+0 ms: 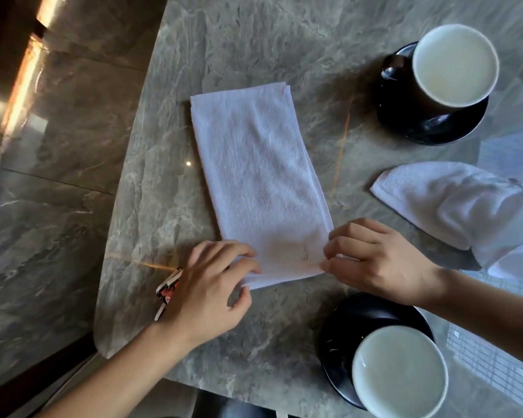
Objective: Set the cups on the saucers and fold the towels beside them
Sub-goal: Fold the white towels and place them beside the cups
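A white towel (258,176) lies flat on the marble table, folded into a long strip. My left hand (212,285) pinches its near left corner and my right hand (372,260) pinches its near right corner. A second white towel (465,203) lies crumpled at the right. A dark cup with a white inside (455,64) stands on a black saucer (435,128) at the far right. Another such cup (399,372) stands on a black saucer (347,327) at the near right.
The grey marble table (254,40) ends at a rounded corner near my left forearm, with a marble floor (52,146) beyond it. A small red, black and white packet (168,289) lies by my left hand at the table's left edge.
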Demonstrator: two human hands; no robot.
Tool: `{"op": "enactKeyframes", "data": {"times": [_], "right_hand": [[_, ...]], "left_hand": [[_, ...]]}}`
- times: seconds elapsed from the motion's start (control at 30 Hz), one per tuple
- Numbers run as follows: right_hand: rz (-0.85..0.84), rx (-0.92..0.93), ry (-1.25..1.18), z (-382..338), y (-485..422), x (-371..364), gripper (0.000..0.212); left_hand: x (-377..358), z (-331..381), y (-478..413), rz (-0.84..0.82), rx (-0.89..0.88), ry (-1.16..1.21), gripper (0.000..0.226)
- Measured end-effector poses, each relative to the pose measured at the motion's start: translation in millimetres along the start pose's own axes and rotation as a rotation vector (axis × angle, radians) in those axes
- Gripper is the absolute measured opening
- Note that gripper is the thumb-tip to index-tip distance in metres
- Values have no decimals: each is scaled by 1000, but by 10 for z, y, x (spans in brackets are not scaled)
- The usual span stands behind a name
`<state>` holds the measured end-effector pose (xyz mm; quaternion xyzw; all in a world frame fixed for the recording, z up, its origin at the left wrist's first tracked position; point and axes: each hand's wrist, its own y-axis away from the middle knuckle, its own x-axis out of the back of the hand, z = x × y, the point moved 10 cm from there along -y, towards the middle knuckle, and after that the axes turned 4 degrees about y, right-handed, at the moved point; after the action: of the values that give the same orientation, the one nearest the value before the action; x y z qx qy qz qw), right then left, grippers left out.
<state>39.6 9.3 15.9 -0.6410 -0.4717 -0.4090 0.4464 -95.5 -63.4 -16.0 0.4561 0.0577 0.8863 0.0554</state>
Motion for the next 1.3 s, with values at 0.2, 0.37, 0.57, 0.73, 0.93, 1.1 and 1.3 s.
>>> {"op": "enactKeyframes", "data": {"times": [0.2,0.37,0.57,0.73,0.93,1.1,1.3], "right_hand": [[-138,-60,-23,144,140,-218,11],[-160,-103,-65,182,147,-257,11],[-197,-156,-18,256,115,-250,17],[-139,-197,-44,269,107,-212,18],[-65,-139,-51,184,93,-212,29],[-51,-165,-105,191,84,-238,47],[12,-328,-309,284,-48,-48,17]], "left_hand": [[-72,45,36,19,15,9,18],[29,90,33,96,-42,8,21],[53,97,41,67,-97,-38,19],[-1,105,50,36,-85,-70,8],[105,-35,15,67,99,145,4],[168,-204,17,97,242,386,10],[265,-171,5,152,257,612,15]]}}
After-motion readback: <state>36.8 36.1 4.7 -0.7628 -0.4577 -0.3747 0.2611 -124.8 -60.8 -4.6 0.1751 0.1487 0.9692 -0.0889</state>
